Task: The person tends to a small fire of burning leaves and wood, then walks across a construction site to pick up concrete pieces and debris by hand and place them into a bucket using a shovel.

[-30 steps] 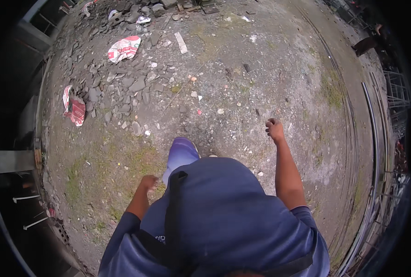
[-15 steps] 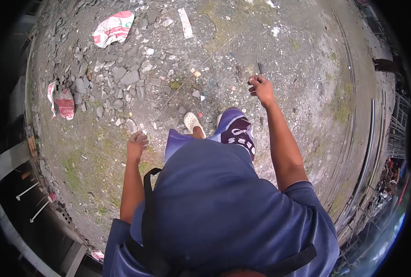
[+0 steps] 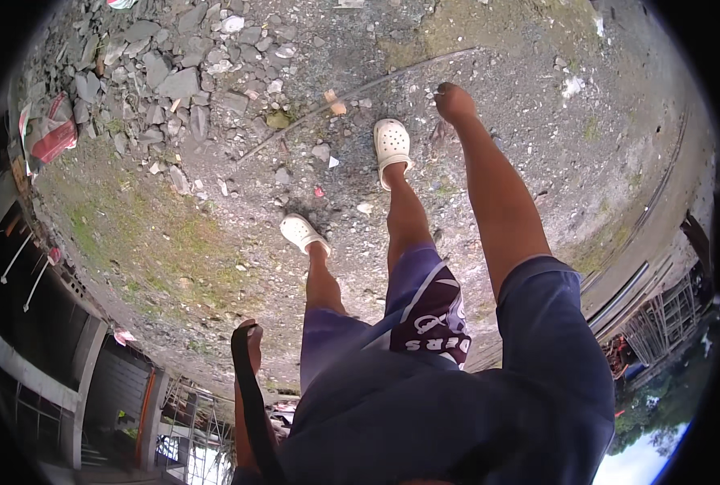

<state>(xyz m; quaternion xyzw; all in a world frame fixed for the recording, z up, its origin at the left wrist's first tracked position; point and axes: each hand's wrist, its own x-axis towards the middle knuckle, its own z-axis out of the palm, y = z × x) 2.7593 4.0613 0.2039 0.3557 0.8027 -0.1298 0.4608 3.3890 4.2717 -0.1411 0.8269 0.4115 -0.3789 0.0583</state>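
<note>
My right arm reaches forward, and my right hand (image 3: 454, 103) is curled closed above the gravel, just past my forward foot. Whatever it may hold does not show. A long thin rod (image 3: 360, 90) lies slantwise on the ground, its far right end close beyond that hand. My left hand (image 3: 254, 346) hangs low beside my left leg, partly covered by a black strap (image 3: 249, 396), so its fingers are mostly hidden. I wear cream clogs, the right one (image 3: 392, 143) set ahead of the left one (image 3: 302, 233).
Broken grey stone slabs (image 3: 178, 85) cover the ground at the upper left. A crumpled red and white sack (image 3: 53, 133) lies at the left edge. Metal pipes (image 3: 618, 299) and a wire framework (image 3: 667, 319) stand at the right. Concrete posts (image 3: 85, 364) rise at the lower left.
I have stepped forward, with the right foot now leading. The stones and sack have shifted up and left in view. My left hand has dropped back behind the strap; my right hand has closed further.
</note>
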